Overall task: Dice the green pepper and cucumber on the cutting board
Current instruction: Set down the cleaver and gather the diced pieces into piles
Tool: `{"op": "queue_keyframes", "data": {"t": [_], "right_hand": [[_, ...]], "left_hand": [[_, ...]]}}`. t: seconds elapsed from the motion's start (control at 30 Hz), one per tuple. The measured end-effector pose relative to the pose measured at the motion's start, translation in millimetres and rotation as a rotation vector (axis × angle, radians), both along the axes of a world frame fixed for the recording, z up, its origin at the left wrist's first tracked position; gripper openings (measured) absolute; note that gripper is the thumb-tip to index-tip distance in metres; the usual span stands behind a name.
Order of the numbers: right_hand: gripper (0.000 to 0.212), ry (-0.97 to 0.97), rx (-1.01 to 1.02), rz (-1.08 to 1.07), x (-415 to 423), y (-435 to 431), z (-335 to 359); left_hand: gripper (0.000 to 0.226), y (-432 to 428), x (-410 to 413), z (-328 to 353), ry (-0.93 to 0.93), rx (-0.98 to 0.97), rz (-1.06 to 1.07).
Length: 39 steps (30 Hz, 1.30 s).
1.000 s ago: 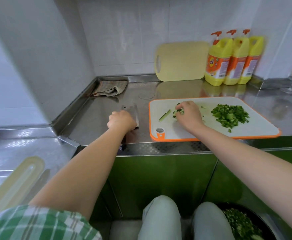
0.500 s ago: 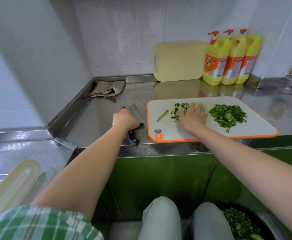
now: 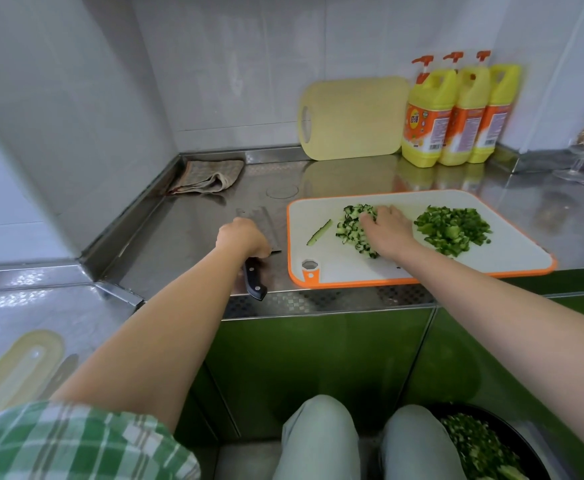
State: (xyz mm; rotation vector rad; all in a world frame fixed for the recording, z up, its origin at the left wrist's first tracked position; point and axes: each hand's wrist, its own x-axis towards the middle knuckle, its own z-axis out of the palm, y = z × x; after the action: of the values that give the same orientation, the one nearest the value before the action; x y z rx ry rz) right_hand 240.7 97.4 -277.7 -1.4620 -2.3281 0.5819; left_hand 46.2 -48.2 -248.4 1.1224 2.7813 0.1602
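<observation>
Since a second ago the right hand (image 3: 389, 235) has flattened, its fingers now straight and pressing on the diced cucumber (image 3: 349, 230) in the middle of the board (image 3: 508, 251). One strip (image 3: 319, 232) lies at the pile's 9 o'clock, and diced pepper (image 3: 453, 228) at the hand's 3 o'clock. At the board's 9 o'clock the left hand (image 3: 243, 239) curls round the knife (image 3: 256, 282), which lies flat on the counter (image 3: 186, 244).

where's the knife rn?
Head view, left of centre: the knife lies flat on the steel counter just left of the orange-rimmed cutting board, the left hand holding the top of its handle.
</observation>
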Motion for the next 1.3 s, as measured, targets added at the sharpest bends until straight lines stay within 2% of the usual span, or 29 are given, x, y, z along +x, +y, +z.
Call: {"op": "queue_keyframes", "data": {"t": [0.17, 0.23, 0.33, 0.4, 0.5, 0.57, 0.6, 0.63, 0.67, 0.73, 0.87, 1.0, 1.13, 1.23, 1.3], "right_hand": [[0.046, 0.202, 0.119, 0.095, 0, -15, 8], [0.042, 0.265, 0.137, 0.118, 2, -20, 13], [0.031, 0.343, 0.170, 0.158, 2, -28, 20], [0.022, 0.436, 0.085, 0.190, 1, -35, 27], [0.020, 0.567, -0.315, 0.321, 0, -50, 39], [0.017, 0.616, -0.536, 0.394, 1, -60, 45], [0.016, 0.651, -0.612, 0.414, 2, -63, 47], [0.016, 0.687, -0.675, 0.439, 2, -63, 49], [0.019, 0.711, -0.720, 0.473, 3, -62, 50], [0.028, 0.761, -0.759, 0.526, 5, -58, 52], [0.042, 0.873, -0.870, 0.451, 8, -50, 60], [0.031, 0.756, -0.833, 0.448, 6, -53, 64], [0.026, 0.784, -0.757, 0.229, 0, -51, 60], [0.025, 0.797, -0.723, 0.114, 3, -45, 61], [0.034, 0.763, -0.678, 0.094, 9, -40, 58]], "left_hand": [[0.032, 1, 4, 6, -0.026, 0.145, -0.013], [0.019, 2, 5, 12, -0.146, 0.297, 0.028], [0.010, 9, 5, 17, -0.485, 0.605, 0.113], [0.014, 12, 18, 22, -0.673, 0.773, 0.136], [0.022, 26, 37, 27, -0.795, 0.918, 0.112], [0.009, 37, 51, 28, -0.816, 0.952, 0.078], [0.011, 41, 57, 29, -0.833, 0.963, 0.086], [0.028, 44, 64, 31, -0.850, 0.967, 0.089], [0.036, 45, 70, 34, -0.839, 0.953, 0.088], [0.035, 52, 74, 34, -0.807, 0.939, 0.078], [0.034, 56, 85, 32, -0.854, 0.970, 0.029], [0.042, 79, 75, 15, -0.852, 0.953, -0.066], [0.045, 80, 84, 21, -0.804, 0.897, -0.162], [0.032, 64, 91, 28, -0.785, 0.852, -0.251], [0.029, 59, 83, 22, -0.679, 0.802, -0.264]]}}
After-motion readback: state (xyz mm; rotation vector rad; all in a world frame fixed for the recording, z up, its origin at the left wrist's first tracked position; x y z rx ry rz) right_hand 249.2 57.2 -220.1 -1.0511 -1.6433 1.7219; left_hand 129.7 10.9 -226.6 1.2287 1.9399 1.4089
